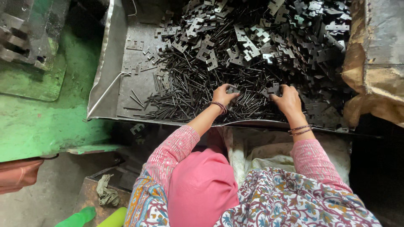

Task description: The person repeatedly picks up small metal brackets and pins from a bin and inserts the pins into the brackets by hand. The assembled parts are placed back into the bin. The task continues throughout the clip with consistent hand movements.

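Two hands in metal tray (pixel 110 75), left hand (pixel 223 96) gripping hinge plate (pixel 232 90), right hand (pixel 288 100) another (pixel 274 89)

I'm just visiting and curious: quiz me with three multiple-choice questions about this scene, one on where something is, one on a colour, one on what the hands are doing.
1. Where does the pile of thin dark metal pins lie?
A. in the metal tray
B. on the green surface
C. in the person's lap

2. What colour are the person's sleeves?
A. blue
B. pink
C. white

3. What is the state of the two hands?
A. both resting in the lap
B. both in the tray on metal parts
C. one raised in the air

Answers:
1 A, the pins spread over the metal tray floor.
2 B, each sleeve is pink.
3 B, the left hand and right hand each grip a flat notched metal plate.
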